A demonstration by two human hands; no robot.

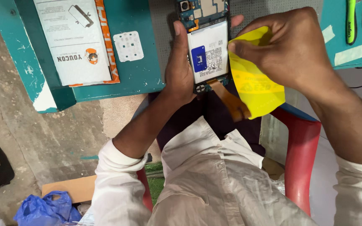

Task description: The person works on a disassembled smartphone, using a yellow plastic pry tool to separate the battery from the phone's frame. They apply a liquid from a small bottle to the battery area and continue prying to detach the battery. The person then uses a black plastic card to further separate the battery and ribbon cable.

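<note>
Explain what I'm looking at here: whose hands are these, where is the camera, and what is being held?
One picture, from a camera worn on the person's head, looking down past a white shirt. The left hand grips an opened phone with its back off, the white battery and circuit board exposed. The right hand pinches a thin yellow plastic card against the battery's edge. An orange ribbon cable hangs from the phone's lower end. On the teal table lie a printed package and a small white pad. A red chair is below.
</note>
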